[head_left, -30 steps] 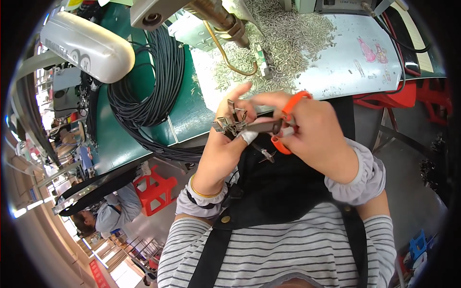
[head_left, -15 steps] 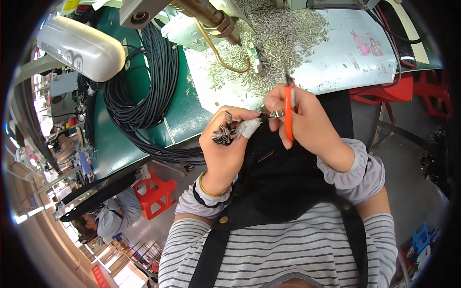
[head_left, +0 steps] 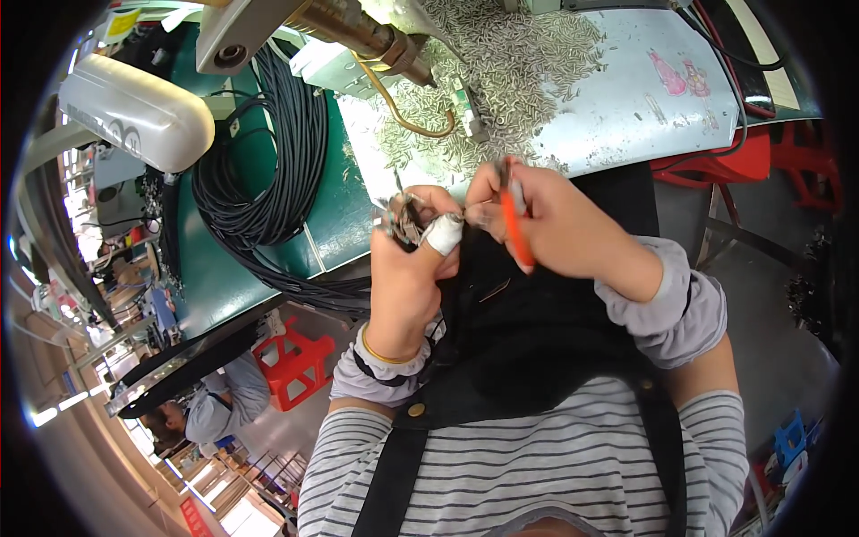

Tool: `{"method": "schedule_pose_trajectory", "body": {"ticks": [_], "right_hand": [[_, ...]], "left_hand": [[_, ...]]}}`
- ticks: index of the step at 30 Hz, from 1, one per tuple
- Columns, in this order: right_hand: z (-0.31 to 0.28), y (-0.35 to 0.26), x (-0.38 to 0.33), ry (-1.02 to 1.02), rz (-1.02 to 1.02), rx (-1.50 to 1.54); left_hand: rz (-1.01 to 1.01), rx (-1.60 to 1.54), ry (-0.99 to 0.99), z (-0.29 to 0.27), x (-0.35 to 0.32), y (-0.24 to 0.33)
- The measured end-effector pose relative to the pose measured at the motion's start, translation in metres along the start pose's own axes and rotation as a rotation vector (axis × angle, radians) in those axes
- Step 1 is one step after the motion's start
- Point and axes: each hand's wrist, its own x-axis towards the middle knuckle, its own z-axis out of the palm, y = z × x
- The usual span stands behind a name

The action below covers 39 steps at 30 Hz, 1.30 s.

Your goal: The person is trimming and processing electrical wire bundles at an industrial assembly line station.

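My left hand (head_left: 403, 282) is closed around a bunch of small metal-shelled connectors (head_left: 403, 222), which stick out between its fingers, blurred. White tape (head_left: 442, 234) wraps its thumb. My right hand (head_left: 573, 224) keeps an orange-handled hand tool (head_left: 514, 225) against its palm; the tool's dark tip points toward the table and its exact kind is unclear. The fingertips of both hands meet above my black apron (head_left: 528, 331), at the table's near edge. Whatever is pinched between them is small and smeared by motion.
Many small metal pieces (head_left: 528, 76) cover the pale work surface (head_left: 617, 116) beyond my hands. A machine head (head_left: 358, 40) with a bent copper tube (head_left: 403, 116) overhangs them. Coiled black cable (head_left: 300, 170) lies on the green table at left. Red stools (head_left: 300, 362) stand nearby; a person (head_left: 224, 403) sits at left.
Both hands have shifted slightly left, and the orange-handled tool has tilted. The connector that showed between my fingertips is no longer distinct. The whole view has moved a little.
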Motion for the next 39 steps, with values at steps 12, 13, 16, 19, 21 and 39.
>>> {"method": "schedule_pose_trajectory", "body": {"ticks": [12, 13, 16, 19, 21, 39], "right_hand": [[-0.013, 0.001, -0.010, 0.301, -0.794, -1.088], [-0.012, 0.002, -0.012, 0.341, -0.819, -1.091], [-0.005, 0.007, -0.012, 0.366, -0.776, -0.985], [0.005, 0.014, -0.010, 0.335, -0.642, -0.770], [0.016, 0.016, -0.010, 0.353, -0.427, -0.197], [0.019, 0.048, -0.042, 0.077, -0.323, -1.111]], "left_hand": [[-0.330, -0.214, 0.013, 0.003, 0.002, 0.014], [-0.326, -0.193, 0.011, 0.004, 0.002, 0.014], [-0.150, 0.000, 0.056, 0.012, -0.001, 0.007], [0.195, 0.343, 0.147, 0.018, -0.004, -0.002], [0.107, 0.285, 0.169, 0.017, -0.003, -0.002], [0.070, -0.029, 0.184, 0.016, 0.003, 0.020]]}}
